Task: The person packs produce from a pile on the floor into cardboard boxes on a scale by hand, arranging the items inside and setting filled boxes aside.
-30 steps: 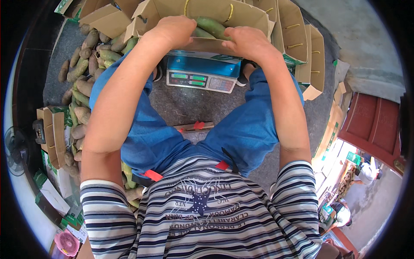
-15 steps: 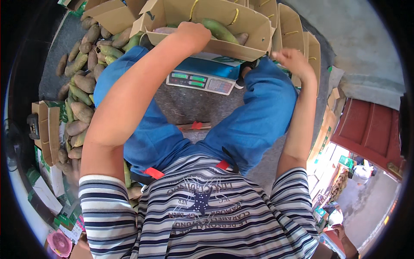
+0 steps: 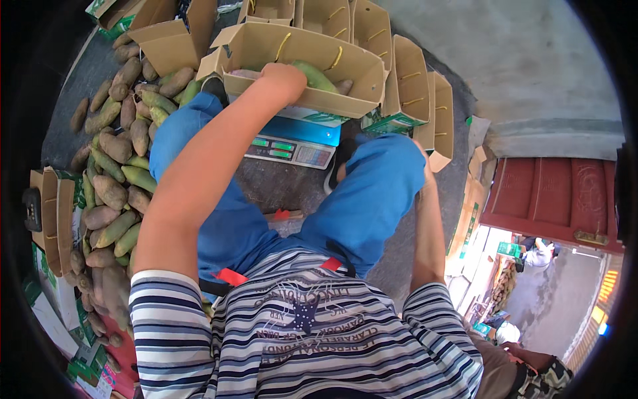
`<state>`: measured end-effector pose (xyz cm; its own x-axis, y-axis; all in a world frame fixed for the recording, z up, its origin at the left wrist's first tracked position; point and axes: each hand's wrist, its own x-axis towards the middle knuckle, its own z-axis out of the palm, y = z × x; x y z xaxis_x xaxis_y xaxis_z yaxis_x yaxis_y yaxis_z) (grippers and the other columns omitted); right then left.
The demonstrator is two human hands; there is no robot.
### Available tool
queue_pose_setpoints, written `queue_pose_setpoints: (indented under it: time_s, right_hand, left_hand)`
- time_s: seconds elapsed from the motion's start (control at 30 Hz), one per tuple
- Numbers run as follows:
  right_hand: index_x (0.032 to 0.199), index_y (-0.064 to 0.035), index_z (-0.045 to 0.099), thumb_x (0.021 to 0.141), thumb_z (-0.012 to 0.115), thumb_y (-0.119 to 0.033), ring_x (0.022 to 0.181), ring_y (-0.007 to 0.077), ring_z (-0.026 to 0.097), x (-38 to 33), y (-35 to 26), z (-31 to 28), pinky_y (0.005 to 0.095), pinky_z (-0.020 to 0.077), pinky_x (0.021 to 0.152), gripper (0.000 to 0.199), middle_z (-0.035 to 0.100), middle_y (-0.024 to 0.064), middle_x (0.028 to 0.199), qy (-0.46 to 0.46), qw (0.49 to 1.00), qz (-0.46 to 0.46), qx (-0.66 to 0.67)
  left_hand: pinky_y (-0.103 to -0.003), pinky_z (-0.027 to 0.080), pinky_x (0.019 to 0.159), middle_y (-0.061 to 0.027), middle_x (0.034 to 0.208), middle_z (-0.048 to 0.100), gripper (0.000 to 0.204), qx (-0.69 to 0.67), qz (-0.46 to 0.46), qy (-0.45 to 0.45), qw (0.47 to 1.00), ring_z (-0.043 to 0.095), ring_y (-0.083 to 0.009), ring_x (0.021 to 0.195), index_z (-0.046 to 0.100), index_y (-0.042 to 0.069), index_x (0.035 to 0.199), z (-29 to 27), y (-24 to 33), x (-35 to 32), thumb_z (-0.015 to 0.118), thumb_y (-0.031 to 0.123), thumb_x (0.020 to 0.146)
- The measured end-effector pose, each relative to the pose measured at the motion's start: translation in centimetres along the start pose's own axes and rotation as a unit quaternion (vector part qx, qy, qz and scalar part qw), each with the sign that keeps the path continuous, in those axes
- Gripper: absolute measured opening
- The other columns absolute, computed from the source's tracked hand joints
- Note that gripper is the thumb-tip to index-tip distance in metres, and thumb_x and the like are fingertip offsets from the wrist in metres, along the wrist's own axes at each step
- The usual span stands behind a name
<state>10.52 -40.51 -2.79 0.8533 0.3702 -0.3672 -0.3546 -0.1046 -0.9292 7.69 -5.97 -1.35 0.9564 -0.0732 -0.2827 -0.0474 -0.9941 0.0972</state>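
Observation:
My left hand (image 3: pixel 284 81) reaches over the near wall of an open brown cardboard box (image 3: pixel 345 101) with yellow cord handles. Its fingers are hidden inside, so what they hold, if anything, does not show. Next to that hand lies a long green radish-like vegetable (image 3: pixel 314 76), with a brownish one (image 3: pixel 344 86) and a pinkish piece (image 3: pixel 246 74) also in the box. The box rests on a digital scale (image 3: pixel 290 152) with a blue platform and lit green displays. My right hand (image 3: pixel 426 161) is at the outer side of my right knee, its fingers mostly hidden.
On the left, a large heap of brown and green root vegetables (image 3: pixel 114 193) covers the floor. Several open boxes with yellow handles (image 3: pixel 407 83) stand beyond and right of the scale. Another open carton (image 3: pixel 178 41) stands far left. A red door (image 3: pixel 551 199) and another person's arm (image 3: pixel 531 358) are at right.
My right hand has dropped from beside the boxes to my right knee. My left hand stays in the box. The whole view has shifted, showing more boxes at the back.

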Motion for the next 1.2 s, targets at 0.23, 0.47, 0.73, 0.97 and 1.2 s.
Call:
queue_pose_setpoints:
  time_s: [0.23, 0.47, 0.73, 0.97, 1.2]
  right_hand:
    - [0.117, -0.0006, 0.049, 0.091, 0.040, -0.032, 0.104, 0.0186, 0.052, -3.1, 1.7, 2.3, 0.0326, 0.0459, 0.085, 0.042, 0.056, 0.0103, 0.111, 0.088, 0.993, 0.078, 0.017]
    - [0.098, -0.0027, 0.059, 0.089, 0.045, -0.030, 0.083, 0.0186, 0.060, 1.9, -1.3, 3.4, 0.0346, 0.0461, 0.068, 0.032, 0.062, 0.0141, 0.084, -0.034, 0.877, -0.110, -0.467]
    - [0.092, -0.0088, 0.059, 0.079, 0.055, -0.024, 0.091, 0.0288, 0.056, 14.6, -7.7, 12.3, 0.0406, 0.0449, 0.075, 0.020, 0.059, 0.0110, 0.093, 0.042, 0.706, -0.380, -0.597]
    - [0.097, -0.0082, 0.061, 0.073, 0.062, -0.030, 0.095, 0.0252, 0.057, 22.7, -6.2, 14.4, 0.0375, 0.0462, 0.079, 0.032, 0.061, 0.0091, 0.099, 0.026, 0.649, -0.246, -0.719]
    - [0.090, -0.0087, 0.066, 0.073, 0.064, -0.034, 0.092, 0.0260, 0.060, 22.7, -6.6, 16.0, 0.0374, 0.0480, 0.075, 0.030, 0.063, 0.0099, 0.096, -0.111, 0.568, -0.231, -0.782]
  left_hand:
    - [-0.039, 0.050, 0.071, -0.0155, 0.093, 0.063, 0.018, 0.022, 0.003, 0.002, 1.000, 0.062, -0.0300, 0.086, 0.065, 0.003, 0.088, 0.6, 0.7, 1.2, 0.058, 0.008, 0.072]
    - [-0.039, 0.050, 0.069, -0.0130, 0.090, 0.061, 0.013, 0.049, 0.053, 0.084, 0.994, 0.061, -0.0278, 0.085, 0.063, 0.006, 0.083, 3.6, -0.5, 2.4, 0.059, 0.013, 0.073]
    - [-0.039, 0.050, 0.069, -0.0130, 0.087, 0.061, 0.014, 0.053, 0.052, 0.051, 0.996, 0.061, -0.0284, 0.084, 0.062, 0.007, 0.085, 3.7, -0.7, 2.5, 0.058, 0.014, 0.073]
    - [-0.041, 0.049, 0.069, -0.0148, 0.083, 0.061, 0.014, 0.035, 0.077, 0.026, 0.996, 0.060, -0.0313, 0.082, 0.060, 0.005, 0.084, 3.2, 0.0, 3.0, 0.057, 0.012, 0.073]
    - [-0.042, 0.048, 0.065, -0.0168, 0.078, 0.060, 0.012, 0.064, 0.154, -0.003, 0.986, 0.060, -0.0330, 0.075, 0.057, 0.004, 0.082, 2.6, -0.6, 1.4, 0.058, 0.012, 0.073]
